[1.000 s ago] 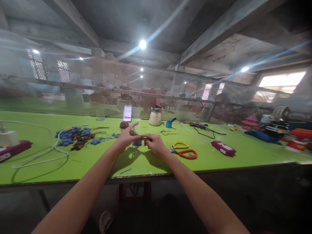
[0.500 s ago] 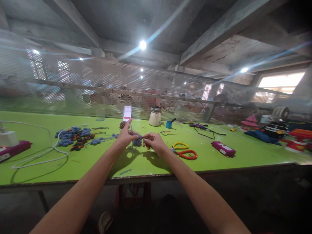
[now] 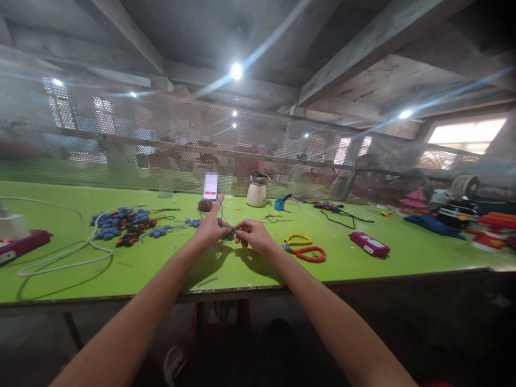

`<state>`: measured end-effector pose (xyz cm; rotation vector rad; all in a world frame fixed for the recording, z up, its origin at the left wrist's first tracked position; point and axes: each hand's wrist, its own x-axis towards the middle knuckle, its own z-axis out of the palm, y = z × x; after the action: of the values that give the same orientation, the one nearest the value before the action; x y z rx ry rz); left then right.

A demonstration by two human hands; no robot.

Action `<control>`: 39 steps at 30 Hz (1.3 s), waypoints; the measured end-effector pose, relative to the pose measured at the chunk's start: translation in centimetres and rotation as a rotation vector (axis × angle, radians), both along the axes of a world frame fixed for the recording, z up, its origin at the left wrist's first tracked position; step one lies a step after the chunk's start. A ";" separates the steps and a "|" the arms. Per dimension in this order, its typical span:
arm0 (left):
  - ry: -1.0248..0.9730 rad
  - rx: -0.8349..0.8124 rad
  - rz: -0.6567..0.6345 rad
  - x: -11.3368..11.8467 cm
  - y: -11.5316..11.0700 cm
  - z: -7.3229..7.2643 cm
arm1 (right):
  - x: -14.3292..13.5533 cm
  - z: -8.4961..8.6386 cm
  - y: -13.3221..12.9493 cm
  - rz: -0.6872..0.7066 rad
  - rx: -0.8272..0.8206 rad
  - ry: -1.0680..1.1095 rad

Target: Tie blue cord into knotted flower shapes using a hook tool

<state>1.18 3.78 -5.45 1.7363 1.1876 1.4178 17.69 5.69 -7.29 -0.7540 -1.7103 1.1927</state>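
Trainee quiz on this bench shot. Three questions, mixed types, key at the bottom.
1. Multiple choice. Handle colours of the scissors?
A) both yellow
B) one yellow, one orange-red
C) both white

2. True or false. The phone lies flat, screen down, to the right of the cream jug.

3. Short answer. The left hand and right hand meet at the blue yarn. Which of these hands is nearer the scissors?

Key
1. B
2. False: it stands with its lit screen showing, left of the jug.
3. The right hand.
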 end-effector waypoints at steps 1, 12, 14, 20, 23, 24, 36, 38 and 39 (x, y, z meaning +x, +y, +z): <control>0.033 0.011 0.033 0.1 -0.1 0.0 | -0.1 -0.1 0.1 0.002 -0.020 0.007; -0.100 0.170 0.117 1.9 -0.9 -0.1 | -0.7 -0.3 0.2 -0.011 -0.068 0.238; -0.349 0.003 -0.037 1.6 -0.6 0.2 | -0.6 0.1 -0.2 -0.010 -0.013 0.249; -0.509 -0.197 -0.296 0.1 -1.1 1.3 | 0.6 1.3 -1.0 -0.009 0.183 0.155; -0.488 -0.268 -0.349 -0.4 -1.5 1.6 | 1.2 1.2 -0.8 -0.035 0.357 -0.009; -0.477 -0.278 -0.349 -0.6 -1.5 1.6 | 1.4 1.2 -0.7 -0.045 0.408 -0.061; -0.255 -0.203 -0.325 -1.2 -1.5 1.8 | 1.9 1.6 -0.9 -0.074 0.480 -0.166; -0.222 -0.187 -0.321 -1.3 -1.4 1.7 | 1.9 1.6 -0.9 -0.054 0.421 -0.151; -0.207 -0.181 -0.320 -1.2 -1.4 1.8 | 1.9 1.6 -0.9 -0.042 0.388 -0.144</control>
<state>-0.05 2.35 -3.69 1.5319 0.8555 1.2231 19.58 4.81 -5.69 -0.6429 -1.9581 0.7572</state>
